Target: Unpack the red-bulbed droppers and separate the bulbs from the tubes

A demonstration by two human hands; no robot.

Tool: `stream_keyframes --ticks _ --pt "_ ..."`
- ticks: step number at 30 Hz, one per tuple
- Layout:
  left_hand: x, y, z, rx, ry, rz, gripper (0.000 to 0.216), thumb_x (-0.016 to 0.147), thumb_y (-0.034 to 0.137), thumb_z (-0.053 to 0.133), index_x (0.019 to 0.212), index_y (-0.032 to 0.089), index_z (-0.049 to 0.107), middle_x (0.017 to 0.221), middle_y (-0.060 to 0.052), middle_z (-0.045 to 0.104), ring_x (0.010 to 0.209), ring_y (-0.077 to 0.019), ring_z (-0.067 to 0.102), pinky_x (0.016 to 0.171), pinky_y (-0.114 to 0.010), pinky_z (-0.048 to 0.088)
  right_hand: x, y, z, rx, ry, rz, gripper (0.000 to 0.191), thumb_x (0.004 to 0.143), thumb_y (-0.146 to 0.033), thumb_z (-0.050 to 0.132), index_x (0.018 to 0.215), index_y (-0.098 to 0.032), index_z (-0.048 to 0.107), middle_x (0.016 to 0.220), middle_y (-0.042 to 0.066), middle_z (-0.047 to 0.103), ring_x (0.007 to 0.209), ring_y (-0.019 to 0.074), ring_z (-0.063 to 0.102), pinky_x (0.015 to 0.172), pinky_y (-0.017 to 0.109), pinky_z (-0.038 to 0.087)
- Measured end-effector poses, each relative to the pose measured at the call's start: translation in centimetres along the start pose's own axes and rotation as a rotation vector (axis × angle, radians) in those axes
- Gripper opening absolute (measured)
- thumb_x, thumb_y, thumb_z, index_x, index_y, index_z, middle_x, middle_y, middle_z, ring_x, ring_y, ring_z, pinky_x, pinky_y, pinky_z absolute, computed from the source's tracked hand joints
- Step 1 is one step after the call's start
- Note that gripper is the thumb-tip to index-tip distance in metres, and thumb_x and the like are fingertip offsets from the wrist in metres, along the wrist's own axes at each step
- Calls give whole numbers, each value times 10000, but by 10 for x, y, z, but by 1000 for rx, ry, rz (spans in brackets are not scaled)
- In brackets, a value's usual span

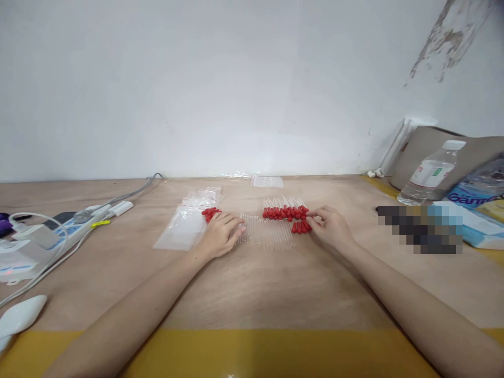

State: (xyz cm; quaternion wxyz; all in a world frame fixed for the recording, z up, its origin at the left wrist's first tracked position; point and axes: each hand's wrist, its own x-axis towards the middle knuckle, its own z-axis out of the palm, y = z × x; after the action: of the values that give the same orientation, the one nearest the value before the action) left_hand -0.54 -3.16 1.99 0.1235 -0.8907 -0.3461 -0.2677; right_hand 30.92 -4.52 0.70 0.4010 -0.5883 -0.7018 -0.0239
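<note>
Clear droppers with red rubber bulbs (284, 212) lie in rows on the wooden table (252, 283). A smaller bunch of red bulbs (210, 213) shows just behind my left hand (220, 235), whose fingers curl down over a row of clear glass tubes (268, 235). My right hand (331, 227) pinches at the right end of the red-bulb row, next to a few bulbs (301, 227) lying lower. Clear plastic bags (185, 224) sit to the left of my left hand.
A white power strip with plugs and cables (74, 223) lies at the left. A white object (21, 315) sits at the near left edge. A water bottle (431, 173), cardboard box (425, 152) and packets (476, 197) crowd the right. Yellow tape (252, 352) edges the table.
</note>
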Motion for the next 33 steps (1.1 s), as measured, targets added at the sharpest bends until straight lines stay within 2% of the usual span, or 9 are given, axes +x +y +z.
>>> stream_keyframes --ticks 5,10,14,17,21,24,27,30,33 --pt "-8 -3 -25 78 -231 269 687 780 584 446 1312 159 359 1290 -127 461 1239 -293 343 1046 -535 72 17 -11 6 -267 -21 -89 226 756 -365 540 857 -224 685 1016 87 566 953 251 466 802 403 339" --pt "-11 -14 -17 113 -278 252 541 861 496 386 1311 197 361 1253 -91 506 1249 -249 350 1059 -522 -22 29 -13 15 -358 -89 -63 253 798 -369 487 766 -233 697 1128 93 533 1068 269 397 838 454 256" --pt "-12 -20 -8 106 -235 229 448 877 443 397 1266 222 424 1209 -59 550 1224 -233 392 1068 -515 19 31 -10 23 -301 -62 -42 242 803 -322 483 745 -237 702 1069 79 569 1042 253 409 854 459 232" --pt "-13 -20 -9 95 -180 195 400 882 408 407 1227 214 469 1193 -52 564 1223 -233 391 1069 -514 43 30 -11 25 -257 27 0 255 805 -305 480 715 -206 697 1035 88 581 1015 256 420 848 462 243" --pt "-14 -11 -9 96 -36 93 348 891 321 398 1202 194 490 1209 -60 547 1225 -226 385 1066 -493 111 27 -19 19 -161 189 63 241 805 -310 482 746 -200 688 1009 94 576 996 267 435 818 464 300" --pt "-11 1 -2 100 86 56 361 878 297 420 1217 186 475 1231 -74 525 1237 -229 366 1051 -469 186 17 -30 12 -64 261 -1 237 818 -317 470 822 -216 685 986 87 571 972 258 457 812 453 344" --pt "-7 18 5 121 182 72 396 867 294 445 1248 183 443 1273 -90 485 1256 -234 337 1039 -457 223 -3 -43 11 88 205 -199 233 830 -308 468 894 -223 676 963 76 571 932 220 487 822 409 385" --pt "-1 34 9 147 192 122 409 864 300 464 1255 184 434 1292 -100 466 1257 -246 333 1033 -470 221 -23 -51 19 225 98 -340 220 837 -282 473 953 -255 658 968 61 571 930 196 499 830 391 403" --pt "2 45 11 136 173 174 317 864 287 473 1169 209 515 1164 -69 581 1176 -231 440 1037 -489 196 -36 -54 28 292 -1 -391 218 841 -266 472 968 -270 650 985 55 574 945 193 494 831 397 407"
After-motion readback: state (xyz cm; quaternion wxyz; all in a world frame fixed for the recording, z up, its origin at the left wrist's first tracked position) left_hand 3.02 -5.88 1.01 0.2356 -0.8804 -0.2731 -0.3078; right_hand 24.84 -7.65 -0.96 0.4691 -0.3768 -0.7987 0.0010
